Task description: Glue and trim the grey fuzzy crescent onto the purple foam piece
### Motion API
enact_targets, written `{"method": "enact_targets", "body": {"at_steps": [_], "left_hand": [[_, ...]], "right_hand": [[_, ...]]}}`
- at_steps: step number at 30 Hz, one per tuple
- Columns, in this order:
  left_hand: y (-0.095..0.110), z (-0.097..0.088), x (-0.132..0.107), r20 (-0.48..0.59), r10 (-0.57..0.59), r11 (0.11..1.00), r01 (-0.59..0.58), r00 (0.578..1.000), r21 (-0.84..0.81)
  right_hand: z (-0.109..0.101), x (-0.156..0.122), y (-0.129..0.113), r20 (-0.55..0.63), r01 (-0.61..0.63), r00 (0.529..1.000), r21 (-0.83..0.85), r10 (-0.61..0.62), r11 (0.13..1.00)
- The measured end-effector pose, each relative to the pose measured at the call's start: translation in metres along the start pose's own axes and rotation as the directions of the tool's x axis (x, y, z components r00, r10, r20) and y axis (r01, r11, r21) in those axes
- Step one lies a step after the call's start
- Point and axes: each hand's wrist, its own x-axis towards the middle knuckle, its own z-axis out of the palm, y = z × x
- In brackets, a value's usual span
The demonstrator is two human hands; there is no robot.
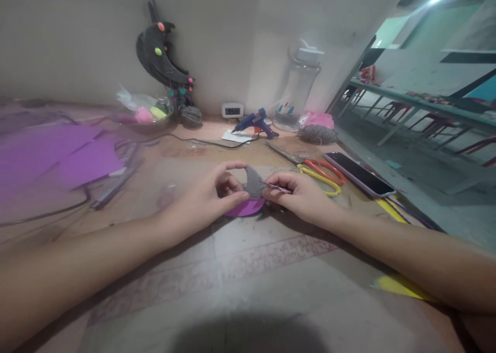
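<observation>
At the middle of the work surface (209, 296), the left hand (227, 185) and right hand (292, 192) are handling a gray curved piece (254, 182).
The left thumb and index finger, partly spread, are gripping its edges; the right fingertips are pinching closed on a thin item (279, 188), too small to identify. A purple piece (250, 209) is showing along the near edge. A blue glue gun (253, 121) is resting farther away.

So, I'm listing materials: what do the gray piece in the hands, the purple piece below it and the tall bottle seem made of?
Gray piece: probably yarn, matte; its surface looks finely ridged, like wound strands.
Purple piece: perhaps felt, foam or paper, matte; flat and evenly coloured.
Tall bottle: likely clear plastic, smooth; its sides are see-through; glass possible.
</observation>
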Motion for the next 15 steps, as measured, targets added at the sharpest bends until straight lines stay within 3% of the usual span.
{"method": "enact_targets", "body": {"at_steps": [9, 15], "left_hand": [[-0.0024, -0.0006, 0.0042, -0.01, -0.091, 0.995, 0.091, 0.996, -0.028], [0.0027, -0.0045, 0.0017, 0.083, -0.069, 0.984, 0.055, 0.994, 0.169]], "right_hand": [[0.0004, -0.0012, -0.0007, -0.015, 0.0, 1.0, 0.07, 0.001, 0.998], [0.0004, -0.0023, -0.0017, -0.005, -0.012, 1.0, 0.069, 0.012, 0.998]]}}
